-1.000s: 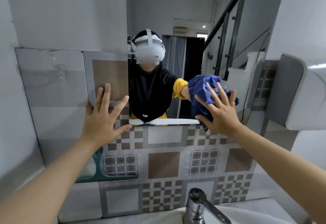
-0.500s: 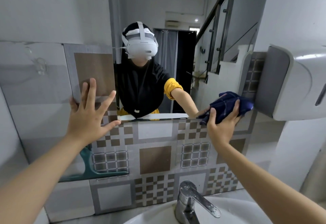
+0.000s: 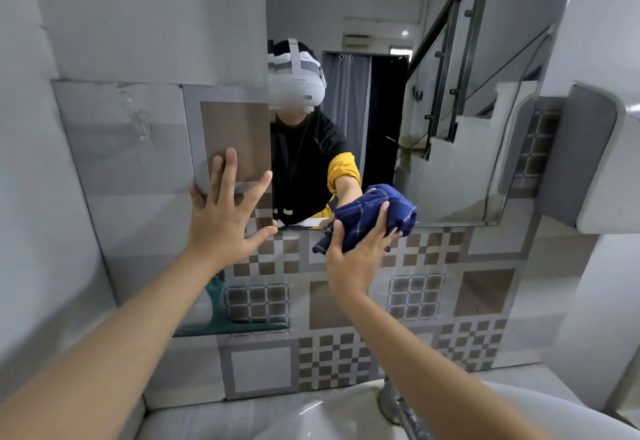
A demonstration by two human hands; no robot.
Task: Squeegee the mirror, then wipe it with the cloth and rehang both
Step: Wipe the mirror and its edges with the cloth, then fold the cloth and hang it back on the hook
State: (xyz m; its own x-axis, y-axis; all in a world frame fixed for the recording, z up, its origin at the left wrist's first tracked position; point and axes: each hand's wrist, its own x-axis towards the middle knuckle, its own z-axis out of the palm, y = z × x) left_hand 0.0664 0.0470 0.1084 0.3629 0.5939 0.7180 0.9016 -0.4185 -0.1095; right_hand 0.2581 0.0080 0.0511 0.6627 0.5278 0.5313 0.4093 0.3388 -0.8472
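Our right hand [image 3: 360,259] grips the bunched blue cloth [image 3: 377,218] against the mirror [image 3: 450,128] at its six o'clock edge; our left hand [image 3: 225,221] lies open, flat on the tiles at nine o'clock. The squeegee [image 3: 221,311] sits at seven o'clock. A wadded cloth may leave streaks.

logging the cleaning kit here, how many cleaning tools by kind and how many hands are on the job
cloth: 1, the blue checked cloth, bunched in the right hand at the mirror's lower edge
squeegee: 1, the teal squeegee, low on the tiled wall
hands: 2, with the left hand open flat on the tiles
total: 4
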